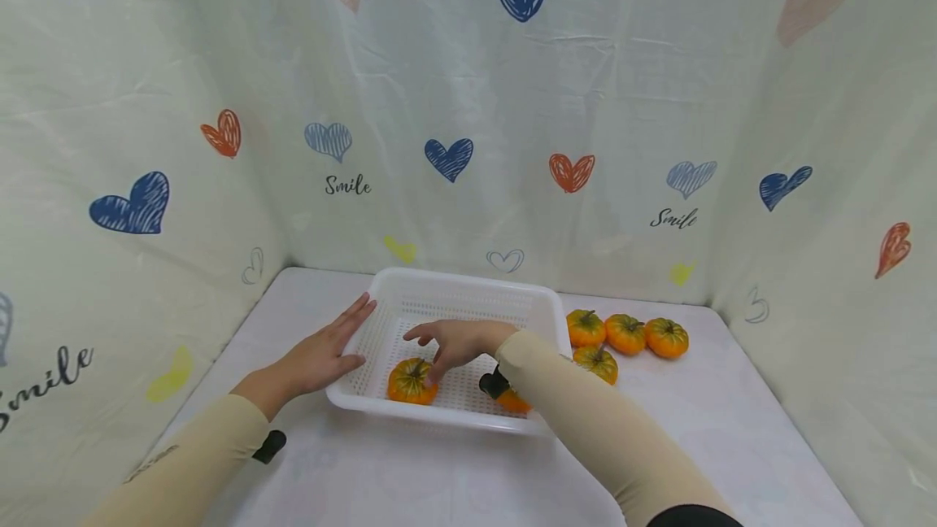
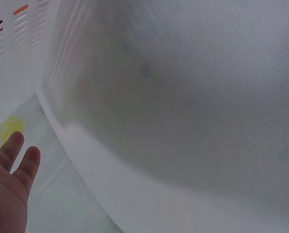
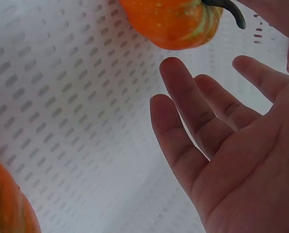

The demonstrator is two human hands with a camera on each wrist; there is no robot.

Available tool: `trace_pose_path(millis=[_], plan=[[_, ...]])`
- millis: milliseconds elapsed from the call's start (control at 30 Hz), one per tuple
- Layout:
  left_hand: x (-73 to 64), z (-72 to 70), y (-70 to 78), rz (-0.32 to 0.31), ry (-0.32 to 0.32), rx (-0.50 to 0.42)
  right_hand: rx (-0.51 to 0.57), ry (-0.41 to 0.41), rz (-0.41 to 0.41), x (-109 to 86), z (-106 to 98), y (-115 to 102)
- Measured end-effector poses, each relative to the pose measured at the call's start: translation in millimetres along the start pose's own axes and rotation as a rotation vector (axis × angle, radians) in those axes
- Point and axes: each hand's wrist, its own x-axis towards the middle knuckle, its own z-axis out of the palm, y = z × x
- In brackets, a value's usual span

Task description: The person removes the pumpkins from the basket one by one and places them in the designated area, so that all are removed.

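Note:
A small orange and green pumpkin (image 1: 407,383) sits in the white plastic basket (image 1: 439,416), toward its left front. Over it reaches my right hand (image 1: 457,344), with fingers spread and the thumb at the pumpkin's side. In the right wrist view those fingers (image 3: 180,116) extend past the pumpkin (image 3: 176,24) without curling round it. A second pumpkin (image 1: 514,403) lies at the basket's front right, partly hidden by my right wrist. My left hand (image 1: 322,356) rests along the basket's left rim, fingers straight; the left wrist view shows two fingers (image 2: 27,167) beside the basket wall.
To the right of the basket, several more pumpkins (image 1: 667,338) stand in a cluster on the white-covered table (image 1: 732,421). One of them (image 1: 598,363) is nearest my right sleeve. A curtain (image 1: 629,104) printed with hearts encloses the table at the back and sides.

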Motion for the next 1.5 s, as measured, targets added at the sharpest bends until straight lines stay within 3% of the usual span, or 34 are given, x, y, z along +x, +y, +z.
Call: trace_pose_path(millis=[600, 933, 1500], plan=[[0.1, 1.9, -2.6, 0.028, 0.019, -0.01, -0.081, -0.025, -0.027, 6.7, 18, 5], [0.2, -0.4, -1.7, 0.055, 0.016, -0.039, -0.028, -0.034, -0.046, 7.7, 20, 7], [0.0, -0.4, -1.4, 0.029, 0.004, -0.019, -0.028, -0.035, -0.06, 9.0, 21, 9]])
